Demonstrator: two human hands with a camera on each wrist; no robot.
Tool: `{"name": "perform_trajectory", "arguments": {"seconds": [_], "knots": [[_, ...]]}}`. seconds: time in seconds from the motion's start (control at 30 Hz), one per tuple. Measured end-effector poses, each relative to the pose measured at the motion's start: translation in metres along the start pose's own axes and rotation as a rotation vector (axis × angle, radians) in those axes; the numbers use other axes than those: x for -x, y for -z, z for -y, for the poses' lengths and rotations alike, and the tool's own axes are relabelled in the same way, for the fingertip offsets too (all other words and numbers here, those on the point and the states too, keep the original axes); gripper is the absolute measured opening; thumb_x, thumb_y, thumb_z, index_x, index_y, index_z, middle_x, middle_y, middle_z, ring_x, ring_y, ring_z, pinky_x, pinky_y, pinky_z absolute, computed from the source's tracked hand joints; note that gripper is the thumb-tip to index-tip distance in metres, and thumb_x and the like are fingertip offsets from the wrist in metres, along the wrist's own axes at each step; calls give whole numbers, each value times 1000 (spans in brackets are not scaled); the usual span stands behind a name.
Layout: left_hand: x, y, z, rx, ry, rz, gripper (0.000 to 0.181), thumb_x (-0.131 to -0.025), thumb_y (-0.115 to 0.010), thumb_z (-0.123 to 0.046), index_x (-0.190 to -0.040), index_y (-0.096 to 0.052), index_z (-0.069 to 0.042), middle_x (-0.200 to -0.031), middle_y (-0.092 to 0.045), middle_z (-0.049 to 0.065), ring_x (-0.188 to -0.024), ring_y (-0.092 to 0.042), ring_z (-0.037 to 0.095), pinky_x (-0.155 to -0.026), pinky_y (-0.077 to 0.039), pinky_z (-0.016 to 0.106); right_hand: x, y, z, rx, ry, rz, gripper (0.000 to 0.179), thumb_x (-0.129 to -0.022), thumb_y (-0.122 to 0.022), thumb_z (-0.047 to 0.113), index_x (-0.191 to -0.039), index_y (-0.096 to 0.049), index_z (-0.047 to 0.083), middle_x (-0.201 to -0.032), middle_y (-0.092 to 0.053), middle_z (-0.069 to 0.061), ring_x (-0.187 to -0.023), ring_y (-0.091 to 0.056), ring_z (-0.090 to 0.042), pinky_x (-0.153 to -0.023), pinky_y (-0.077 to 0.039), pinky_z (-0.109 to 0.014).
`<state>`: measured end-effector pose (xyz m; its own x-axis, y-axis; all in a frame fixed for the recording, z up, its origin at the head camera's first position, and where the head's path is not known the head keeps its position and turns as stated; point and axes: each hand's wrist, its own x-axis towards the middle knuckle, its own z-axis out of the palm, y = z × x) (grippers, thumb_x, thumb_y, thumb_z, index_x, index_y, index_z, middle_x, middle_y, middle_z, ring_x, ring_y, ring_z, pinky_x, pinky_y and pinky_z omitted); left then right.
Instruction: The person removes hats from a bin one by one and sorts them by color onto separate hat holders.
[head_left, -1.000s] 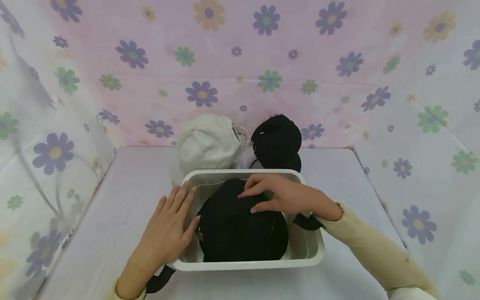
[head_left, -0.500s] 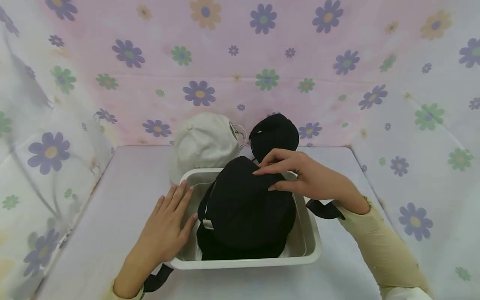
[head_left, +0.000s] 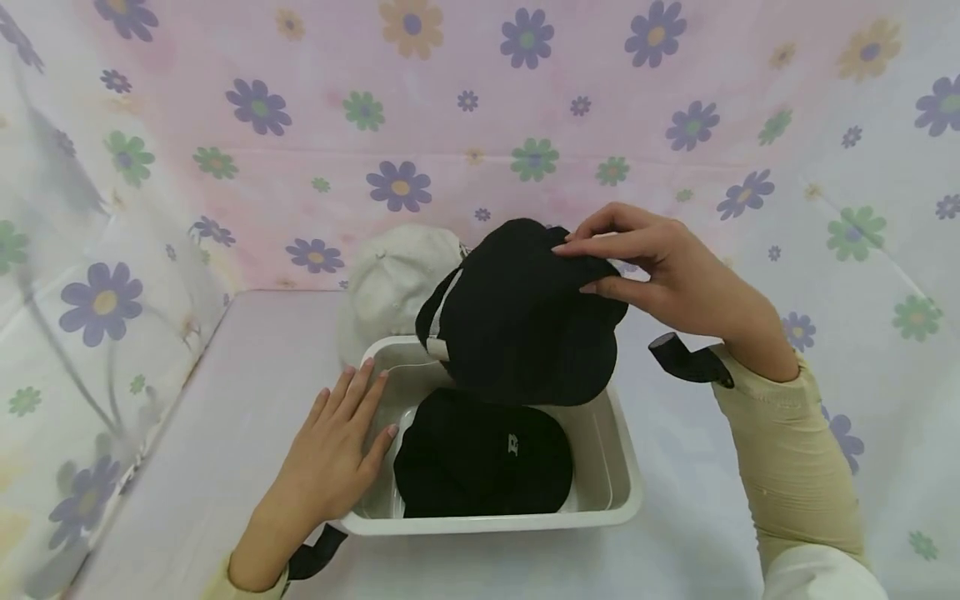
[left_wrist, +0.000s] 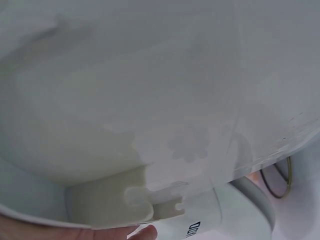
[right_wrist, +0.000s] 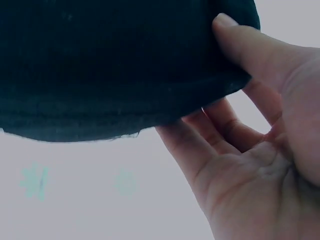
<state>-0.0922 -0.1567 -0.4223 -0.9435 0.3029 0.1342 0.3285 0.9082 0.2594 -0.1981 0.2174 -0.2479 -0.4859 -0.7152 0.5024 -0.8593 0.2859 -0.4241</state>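
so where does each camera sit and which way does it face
Head: on the head, looking forward and down at the white tub, the held black cap and the black cap inside; left hand, right hand and sleeves show.
Left wrist: on the left wrist, facing the white tub up close; fingers show at the bottom edge.
Right wrist: on the right wrist, facing the held black cap; right hand grips it.
Head and right wrist share the right hand and held black cap.
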Motion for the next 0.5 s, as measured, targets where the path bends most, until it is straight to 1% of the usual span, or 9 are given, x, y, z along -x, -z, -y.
{"name": "perform_trajectory", "arguments": {"seconds": [0.07, 0.13, 0.33, 0.5], "knots": [[0, 0, 0, -1, -5, -3, 66, -105, -50, -37, -160, -30, -7, -169, -21, 14, -154, -20, 41, -121, -20, 64, -3, 5, -3, 60, -13, -25, 49, -80, -73, -19, -126, -71, 0, -120, -63, -12, -93, -52, -12, -71, -38, -22], [0, 0, 0, -3, -10, -3, 66, -105, -50, -37, -160, -30, -7, -169, -21, 15, -154, -20, 41, -120, -21, 64, -6, 7, -9, 99, -27, -39, 46, -82, -74, -17, -125, -71, -1, -120, -63, -14, -91, -50, -12, -70, -36, -23], [0, 0, 1, 1, -14, -3, 66, -106, -50, -36, -160, -30, -5, -169, -19, 15, -154, -19, 41, -120, -22, 64, -15, 6, -30, 175, -68, -29, 42, -86, -73, -12, -126, -71, 0, -118, -63, -17, -94, -52, -18, -74, -37, -23], [0, -1, 1, 2, -17, -2, 65, -106, -49, -36, -160, -29, -5, -169, -18, 15, -154, -19, 40, -120, -22, 64, -23, 12, -46, 239, -96, -45, 40, -87, -72, -11, -125, -71, 0, -116, -62, -20, -94, -54, -24, -75, -37, -23]]}}
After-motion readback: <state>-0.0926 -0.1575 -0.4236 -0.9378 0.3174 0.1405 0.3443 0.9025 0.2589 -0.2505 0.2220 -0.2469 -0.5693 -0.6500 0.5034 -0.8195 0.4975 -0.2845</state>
